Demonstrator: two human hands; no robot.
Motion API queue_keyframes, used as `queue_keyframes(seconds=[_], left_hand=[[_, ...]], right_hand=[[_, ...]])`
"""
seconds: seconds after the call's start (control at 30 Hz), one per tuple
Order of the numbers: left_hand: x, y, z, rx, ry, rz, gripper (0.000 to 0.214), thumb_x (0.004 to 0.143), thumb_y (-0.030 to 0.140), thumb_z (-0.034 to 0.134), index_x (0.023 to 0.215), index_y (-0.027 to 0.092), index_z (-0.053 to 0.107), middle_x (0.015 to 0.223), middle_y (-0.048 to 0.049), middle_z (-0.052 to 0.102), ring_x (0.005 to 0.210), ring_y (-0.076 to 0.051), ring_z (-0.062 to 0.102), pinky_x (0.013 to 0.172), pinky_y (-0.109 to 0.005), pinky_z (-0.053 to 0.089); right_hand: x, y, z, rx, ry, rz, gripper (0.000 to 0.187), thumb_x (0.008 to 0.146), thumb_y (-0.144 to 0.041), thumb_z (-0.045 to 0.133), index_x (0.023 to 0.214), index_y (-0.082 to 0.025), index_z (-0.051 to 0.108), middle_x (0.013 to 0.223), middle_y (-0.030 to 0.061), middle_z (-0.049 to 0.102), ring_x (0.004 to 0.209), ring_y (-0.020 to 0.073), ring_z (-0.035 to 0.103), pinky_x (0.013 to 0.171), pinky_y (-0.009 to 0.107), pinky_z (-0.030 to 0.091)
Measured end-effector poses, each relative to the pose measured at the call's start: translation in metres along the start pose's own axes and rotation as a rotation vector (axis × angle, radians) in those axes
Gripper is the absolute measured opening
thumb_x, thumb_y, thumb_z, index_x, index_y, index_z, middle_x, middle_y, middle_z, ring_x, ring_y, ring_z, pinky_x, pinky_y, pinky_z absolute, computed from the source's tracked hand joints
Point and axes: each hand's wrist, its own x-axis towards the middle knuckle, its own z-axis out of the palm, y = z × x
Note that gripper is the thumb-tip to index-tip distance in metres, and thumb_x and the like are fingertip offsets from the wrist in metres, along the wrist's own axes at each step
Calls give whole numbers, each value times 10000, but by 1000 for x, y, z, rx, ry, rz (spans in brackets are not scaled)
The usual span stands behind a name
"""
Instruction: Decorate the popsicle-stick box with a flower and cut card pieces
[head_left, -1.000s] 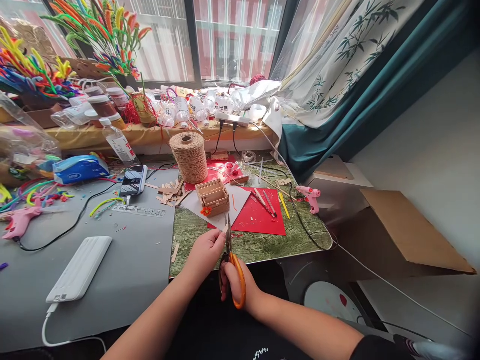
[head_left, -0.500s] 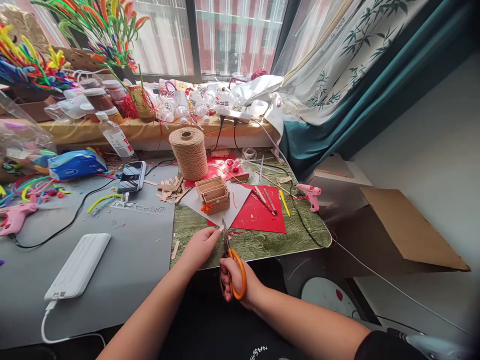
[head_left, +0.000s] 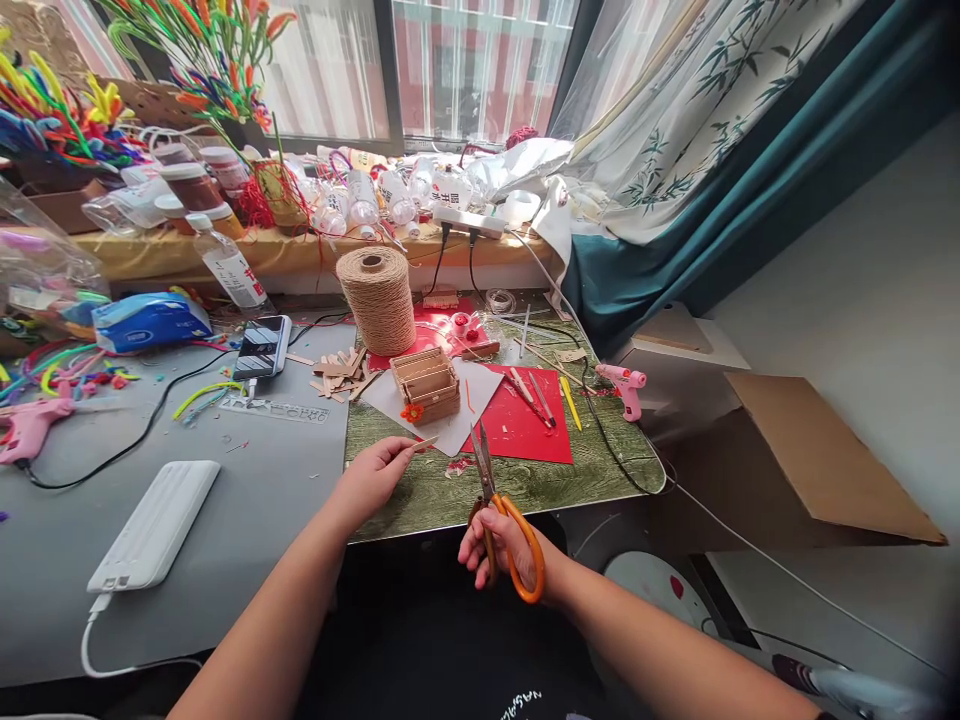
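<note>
My left hand (head_left: 375, 475) pinches a thin wooden craft stick (head_left: 424, 444), its free end pointing right over the table's front part. In my right hand (head_left: 491, 545) is a pair of scissors (head_left: 486, 470) with orange handles, blades slightly apart and pointing away from me. The scissors are clear of the stick, to its right. Just beyond my hands, a small box made of craft sticks (head_left: 425, 385) with an orange flower on its front corner stands on white paper (head_left: 474, 400). Loose craft sticks (head_left: 341, 376) lie piled to its left.
A big twine spool (head_left: 375, 300) stands behind the box. Red paper (head_left: 525, 435) bears pens and a craft knife. A pink glue gun (head_left: 624, 388) with its cord lies at the right edge. On the left are a white power bank (head_left: 155, 525) and a phone (head_left: 262, 348).
My hands have moved apart. The scissors have come away from the stick to the right, and their blades have parted. My left hand has shifted left with the stick.
</note>
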Motion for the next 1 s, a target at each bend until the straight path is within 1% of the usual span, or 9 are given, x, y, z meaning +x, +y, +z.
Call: queue_keyframes(seconds=[0.07, 0.2, 0.27, 0.37, 0.5, 0.67, 0.8, 0.9, 1.0], left_hand=[[-2, 6, -3, -29, -37, -20, 428, 844, 564, 671, 1077, 229, 800, 1065, -59, 783, 976, -253, 671, 865, -311, 477], [-4, 12, -11, -84, -40, -104, 426, 764, 565, 767, 972, 193, 786, 909, -61, 773, 813, -213, 652, 750, -299, 466], [-4, 13, -13, -126, -16, -102, 412, 746, 553, 790, 920, 184, 741, 835, -53, 750, 741, -185, 622, 703, -286, 447], [-5, 14, -12, -192, -5, -61, 376, 779, 545, 764, 849, 186, 676, 783, -30, 709, 684, -151, 573, 661, -262, 420], [-8, 16, -7, -185, -18, -65, 369, 802, 550, 732, 852, 188, 684, 771, -19, 683, 671, -146, 553, 650, -258, 414], [-8, 17, -3, -111, -40, -97, 377, 794, 555, 731, 884, 188, 735, 796, -34, 706, 694, -163, 568, 659, -268, 415], [-8, 17, -6, -110, -35, -82, 378, 773, 557, 744, 861, 190, 748, 812, -43, 725, 702, -174, 594, 661, -273, 429], [-7, 16, -10, -111, -27, -69, 378, 765, 555, 750, 858, 189, 754, 804, -38, 723, 702, -171, 600, 680, -274, 440], [-6, 14, -13, -83, -44, -67, 379, 773, 558, 746, 859, 190, 754, 790, -27, 706, 701, -164, 582, 680, -268, 427]], right_hand=[[2, 6, 1, -37, -14, 26, 608, 769, -801, 584, 803, -203, 478, 794, 75, 673, 656, 154, 608, 532, 270, 522], [1, 12, 3, -163, -36, 30, 598, 808, -792, 566, 833, -200, 487, 787, 49, 649, 624, 137, 587, 492, 236, 471], [-2, 7, 4, -261, -49, -7, 578, 838, -771, 566, 866, -198, 496, 778, 24, 633, 589, 119, 568, 489, 227, 454], [-8, -8, 5, -420, -81, -22, 536, 897, -728, 545, 890, -194, 505, 741, -8, 606, 533, 91, 533, 495, 215, 421], [-13, -21, 9, -545, -85, 10, 505, 921, -696, 561, 897, -195, 503, 744, -16, 584, 553, 92, 531, 509, 217, 420], [-9, -12, 7, -567, -52, 3, 492, 941, -688, 544, 910, -199, 496, 733, -22, 563, 561, 97, 528, 512, 219, 431], [-6, -3, 2, -554, -37, 9, 514, 928, -715, 547, 930, -204, 492, 780, -18, 560, 578, 95, 519, 505, 217, 438], [-7, -5, 3, -546, -42, 17, 531, 912, -730, 559, 933, -205, 488, 809, -12, 564, 594, 93, 517, 507, 215, 444], [-10, -14, 6, -561, -34, 50, 517, 916, -719, 554, 911, -207, 480, 764, -27, 546, 562, 88, 509, 500, 214, 437]])
